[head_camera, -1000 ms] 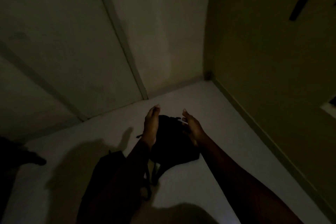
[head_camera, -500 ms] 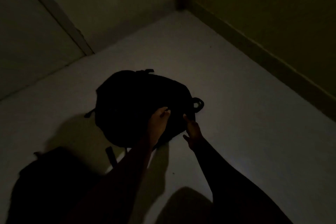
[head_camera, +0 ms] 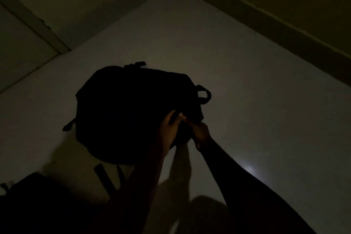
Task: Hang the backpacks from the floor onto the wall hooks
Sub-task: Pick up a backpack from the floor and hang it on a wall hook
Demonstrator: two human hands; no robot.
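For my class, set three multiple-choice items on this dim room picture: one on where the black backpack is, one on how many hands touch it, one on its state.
1. Where is the black backpack?
A. on a wall hook
B. on the pale floor
C. on a chair

2. How many hands grip it?
A. none
B. one
C. two

3. What is its state?
A. lying with its loop handle free
B. hanging by the handle
C. worn on a back

Answers: 1 B, floor shows all round it. 2 C, the left hand and right hand meet at its near edge. 3 A, nothing holds the loop.
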